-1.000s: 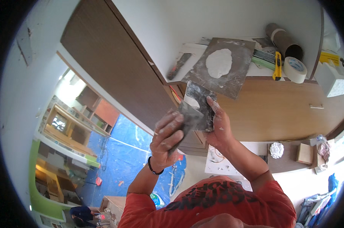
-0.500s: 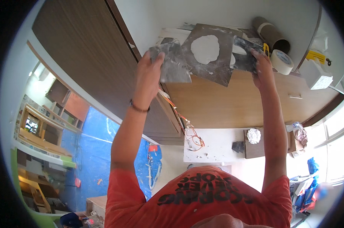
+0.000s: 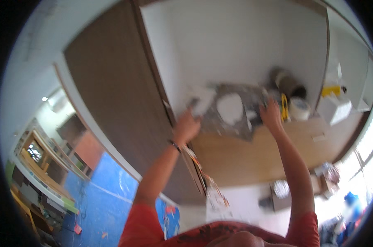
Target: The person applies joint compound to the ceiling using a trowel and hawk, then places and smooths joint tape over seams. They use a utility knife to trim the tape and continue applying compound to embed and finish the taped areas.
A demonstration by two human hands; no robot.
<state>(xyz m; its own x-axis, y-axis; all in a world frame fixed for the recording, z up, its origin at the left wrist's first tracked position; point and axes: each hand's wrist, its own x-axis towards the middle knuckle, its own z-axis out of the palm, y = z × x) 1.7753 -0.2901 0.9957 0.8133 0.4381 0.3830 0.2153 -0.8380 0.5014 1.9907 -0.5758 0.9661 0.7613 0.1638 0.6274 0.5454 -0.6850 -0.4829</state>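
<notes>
Left hand [image 3: 187, 126] now reaches to the dark tool [image 3: 193, 101] left of the board [image 3: 240, 131]; 0.5 s ago it held a wide grey plate. Can't pick that plate out now, so it looks like a tool swap or a put-down. Right hand [image 3: 271, 114] is at the small dark plate [image 3: 256, 118], by the board's right edge, same as before. White putty [image 3: 230, 108] sits mid-board, unchanged. Motion blur: can't tell if either hand is pinching or just touching.
</notes>
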